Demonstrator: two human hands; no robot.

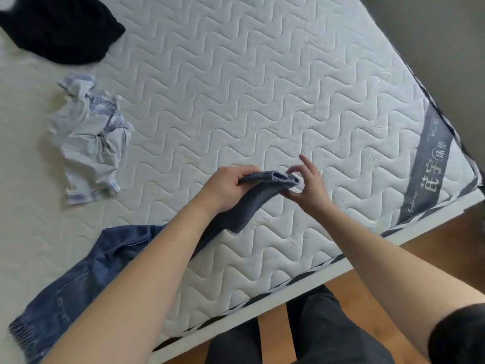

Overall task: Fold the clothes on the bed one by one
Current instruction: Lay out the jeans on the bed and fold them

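Observation:
A blue denim garment lies on the white quilted mattress at the lower left, with one narrow end stretched up to the middle. My left hand grips that end from the left, fingers curled over it. My right hand pinches the cuff opening from the right with thumb and fingers, the other fingers spread. A crumpled pale checked shirt sits to the left. A black garment lies bunched at the top left corner.
The mattress edge with a grey label band runs diagonally at the right and bottom. Beyond it is wooden floor. My legs in dark trousers stand at the bed's edge.

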